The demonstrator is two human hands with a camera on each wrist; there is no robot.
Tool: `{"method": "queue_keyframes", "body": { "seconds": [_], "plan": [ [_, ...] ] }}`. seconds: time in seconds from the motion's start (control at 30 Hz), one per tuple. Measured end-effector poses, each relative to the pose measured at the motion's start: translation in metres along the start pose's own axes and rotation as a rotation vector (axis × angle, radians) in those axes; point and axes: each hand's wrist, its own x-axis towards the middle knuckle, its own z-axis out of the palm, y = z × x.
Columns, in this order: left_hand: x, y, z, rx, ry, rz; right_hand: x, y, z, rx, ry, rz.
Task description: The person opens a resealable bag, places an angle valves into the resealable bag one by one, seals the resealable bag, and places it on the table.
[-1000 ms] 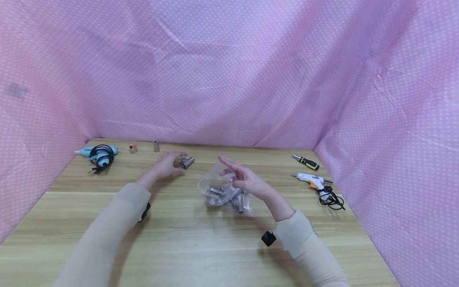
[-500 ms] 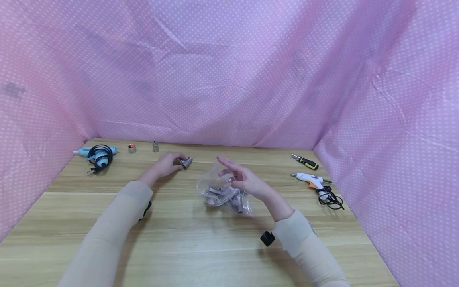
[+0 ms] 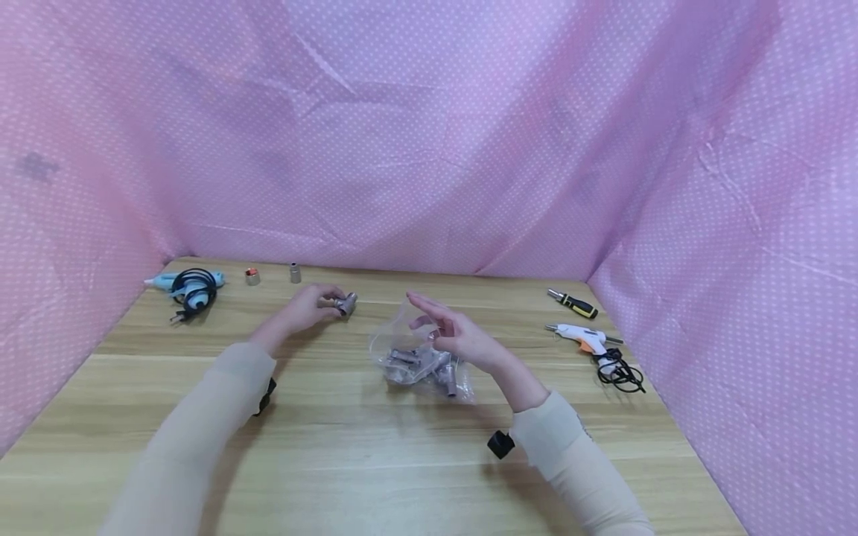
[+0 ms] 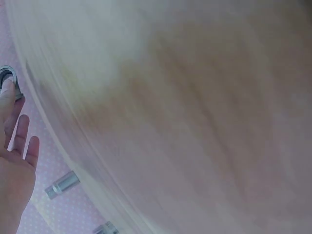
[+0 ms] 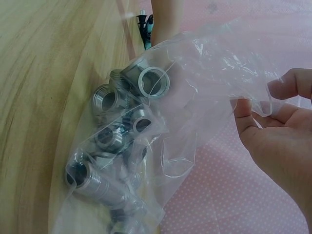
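In the head view my left hand [image 3: 310, 307] pinches a branched metal pipe fitting [image 3: 347, 304] near the back of the table. The left wrist view shows the thumb at the round opening of this fitting [image 4: 8, 74]. My right hand [image 3: 462, 339] holds up the mouth of a clear plastic zip bag [image 3: 385, 341]. In the right wrist view thumb and fingers pinch the rim of the bag [image 5: 219, 63]. Several threaded metal pipe fittings [image 5: 153, 82] lie inside it, at its bottom on the table.
Two small metal fittings, one with an orange top [image 3: 252, 277] and one plain [image 3: 295, 273], stand at the back left. A blue glue gun [image 3: 194, 289] with coiled cord lies left of them. On the right are a screwdriver [image 3: 573, 303] and a white glue gun [image 3: 590, 339].
My left fingers have closed in on the branched pipe fitting, which has turned a little and shifted slightly left. The right hand and the bag stay nearly still.
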Motion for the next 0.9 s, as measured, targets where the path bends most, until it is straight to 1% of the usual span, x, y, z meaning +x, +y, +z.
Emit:
{"method": "queue_keyframes", "body": {
  "seconds": [0.07,0.13,0.33,0.37,0.5,0.57,0.6,0.77,0.9],
  "plan": [
    [-0.004,0.003,-0.004,-0.010,0.020,-0.021,0.000,0.000,0.000,0.003,-0.002,0.001],
    [-0.008,0.007,-0.009,-0.009,0.045,-0.027,0.000,0.000,0.000,0.004,-0.003,0.000],
    [-0.018,0.015,-0.019,0.004,0.105,0.027,0.000,0.000,0.000,0.012,-0.004,-0.015],
    [-0.020,0.017,-0.021,0.009,0.110,0.024,0.000,0.000,0.001,0.016,-0.003,-0.016],
    [-0.028,0.024,-0.026,0.015,0.138,-0.024,0.000,-0.001,0.001,0.019,-0.003,-0.015],
    [-0.032,0.029,-0.030,0.016,0.162,-0.044,0.000,0.000,0.001,0.016,-0.004,-0.014],
    [-0.034,0.032,-0.031,0.017,0.174,-0.044,0.000,0.000,0.001,0.015,-0.004,-0.014],
    [-0.042,0.048,-0.037,0.036,0.228,-0.019,-0.001,-0.002,0.001,0.008,-0.004,-0.011],
    [-0.048,0.065,-0.039,0.055,0.273,-0.013,-0.001,-0.002,0.001,0.000,-0.002,-0.007]
  ]
}}
